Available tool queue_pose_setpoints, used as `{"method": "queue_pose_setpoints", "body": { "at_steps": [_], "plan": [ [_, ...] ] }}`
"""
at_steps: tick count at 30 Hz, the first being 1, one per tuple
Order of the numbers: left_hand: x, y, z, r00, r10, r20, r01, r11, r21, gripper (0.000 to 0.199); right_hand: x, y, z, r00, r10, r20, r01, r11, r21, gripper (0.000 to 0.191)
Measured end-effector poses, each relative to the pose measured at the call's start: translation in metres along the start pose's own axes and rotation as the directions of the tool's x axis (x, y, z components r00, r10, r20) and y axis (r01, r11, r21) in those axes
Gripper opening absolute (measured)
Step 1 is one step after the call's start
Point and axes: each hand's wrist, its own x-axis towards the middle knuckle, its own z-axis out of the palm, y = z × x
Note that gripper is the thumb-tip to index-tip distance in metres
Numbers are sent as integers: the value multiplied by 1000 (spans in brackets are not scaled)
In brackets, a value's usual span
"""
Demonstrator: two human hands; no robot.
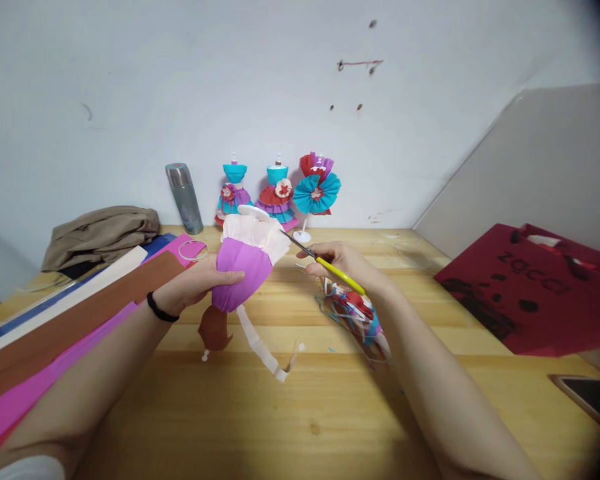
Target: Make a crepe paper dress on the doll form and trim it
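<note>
My left hand (200, 279) grips a small crepe-paper dress on a stand (245, 270), held upside down. Its white round base points up, with a white ruffle and a purple layer below, and a brown bodice (214, 328) and small white knob at the bottom. A pale paper strip (260, 347) trails beneath the dress. In my right hand (343, 260) are scissors (335, 267) with yellow handles; their blade tips are at the right edge of the white ruffle. Whether the blades touch the paper I cannot tell.
Behind stand several finished paper dresses (279, 193) and a grey flask (185, 199). Paper sheets (110, 293) and a brown cloth (103, 233) lie left. Paper scraps (355, 310) lie under my right arm; a red bag (520, 293) and a dark flat object (587, 397) are at right.
</note>
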Motion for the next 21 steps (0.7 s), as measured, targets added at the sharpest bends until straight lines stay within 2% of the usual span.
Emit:
{"method": "queue_pose_setpoints", "body": {
  "at_steps": [7,13,21],
  "plan": [
    [0,-1,-6,999,15,33,-16,1000,15,49,-2,-1,-1,999,-21,29,21,1000,7,59],
    [-2,4,-7,1000,23,14,-24,996,86,45,-6,-1,-2,991,-43,125,44,999,-7,54],
    [-2,4,-7,999,-3,-50,12,984,175,49,-7,-4,-2,987,-55,148,59,998,-19,59]
  ]
}}
